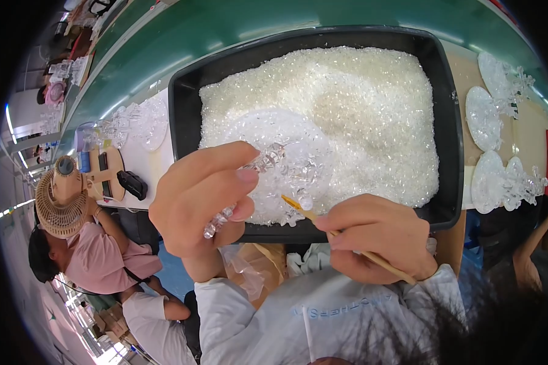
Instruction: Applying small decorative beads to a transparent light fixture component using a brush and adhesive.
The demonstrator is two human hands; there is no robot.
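Head view shows the work on one clear stemmed piece (286, 164) in hand and, by my judgement, partway through: it hangs over the near left part of the black tray (449, 121), its round plate facing the white glittering chips (365, 112) that fill the tray, while the brush (299, 207) has its yellowish tip at the plate, touching or just beside it. How much of the plate has been brushed I cannot tell, since clear stuff shows through clear stuff. Similar clear pieces (484, 118) stand on the tabletop (156, 173) to the right of the tray, and more clear ones (146, 126) lie to its left; whether they are finished or waiting is not plain. The left hand (204, 201), over the tray's near left corner, has its fingers curled closely round the stem, thumb pressing from below, keeping the piece tilted. The right hand (377, 240), at the tray's near edge, pinches the brush's thin handle between thumb and fingers, the rest folded in, its tip pointing leftward and away from the body. Both forearms come up from the near side of the tray, bent inward.
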